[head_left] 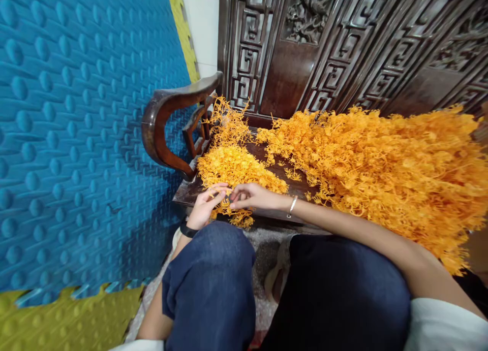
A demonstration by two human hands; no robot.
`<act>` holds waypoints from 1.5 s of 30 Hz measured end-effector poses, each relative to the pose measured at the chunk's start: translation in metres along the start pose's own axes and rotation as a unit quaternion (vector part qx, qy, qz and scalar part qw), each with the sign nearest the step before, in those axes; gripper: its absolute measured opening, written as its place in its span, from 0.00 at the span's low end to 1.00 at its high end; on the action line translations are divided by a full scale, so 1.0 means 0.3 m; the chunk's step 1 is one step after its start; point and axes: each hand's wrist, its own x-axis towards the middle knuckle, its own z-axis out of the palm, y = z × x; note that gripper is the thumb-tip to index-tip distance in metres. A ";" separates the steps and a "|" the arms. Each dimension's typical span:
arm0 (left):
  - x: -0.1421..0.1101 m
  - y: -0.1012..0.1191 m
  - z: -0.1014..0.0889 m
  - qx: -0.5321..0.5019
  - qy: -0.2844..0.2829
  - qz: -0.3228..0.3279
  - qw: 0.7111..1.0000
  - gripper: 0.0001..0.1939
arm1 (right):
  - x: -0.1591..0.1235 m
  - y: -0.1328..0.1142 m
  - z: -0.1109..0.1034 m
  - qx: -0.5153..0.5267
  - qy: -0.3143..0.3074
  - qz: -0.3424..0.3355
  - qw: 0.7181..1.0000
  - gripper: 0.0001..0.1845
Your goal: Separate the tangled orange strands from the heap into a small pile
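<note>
Left hand (205, 206) around one orange piece (226, 200), right hand (248, 195) just beside, grip unclear, two orange piles (381, 163) nearby.

orange pieces (381, 163) on wooden bench (187, 191)

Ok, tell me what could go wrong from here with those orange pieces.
Orange pieces at the front edge of the bench, just below the left hand and right hand, could be knocked off. The bracelet on the right wrist might snag strands. The small pile and large pile lie close together, with loose bits between, so they could get mixed.
</note>
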 end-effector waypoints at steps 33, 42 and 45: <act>-0.016 0.054 0.023 0.096 -0.223 -0.152 0.958 0.18 | -0.031 0.031 0.012 0.246 0.028 0.006 0.969 0.08; -0.026 0.061 0.028 0.052 -0.191 -0.153 0.968 0.19 | -0.042 0.004 0.016 0.241 -0.004 -0.009 0.970 0.12; -0.027 0.057 0.021 0.054 -0.183 -0.157 0.969 0.18 | -0.042 0.003 0.017 0.252 -0.006 -0.003 0.968 0.12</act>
